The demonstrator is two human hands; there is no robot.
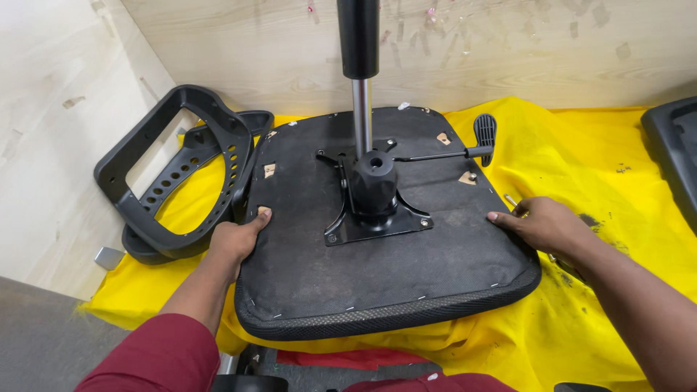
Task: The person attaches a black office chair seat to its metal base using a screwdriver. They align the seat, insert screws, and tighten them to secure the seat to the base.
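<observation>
A black office chair seat (406, 268) lies upside down on a yellow cloth (602, 189). A black metal mechanism plate (377, 218) is bolted to its underside, with a gas lift cylinder (361, 65) standing upright from its hub and a lever handle (484, 134) sticking out to the right. My left hand (236, 239) grips the seat's left edge, thumb on top. The right edge of the seat is held by my right hand (541, 225), thumb resting on the fabric.
Two black plastic armrest frames (181, 181) lie stacked at the left on the cloth. A wooden wall runs behind. Another black part (675, 152) sits at the right edge. A small metal piece (107, 256) lies at the cloth's left corner.
</observation>
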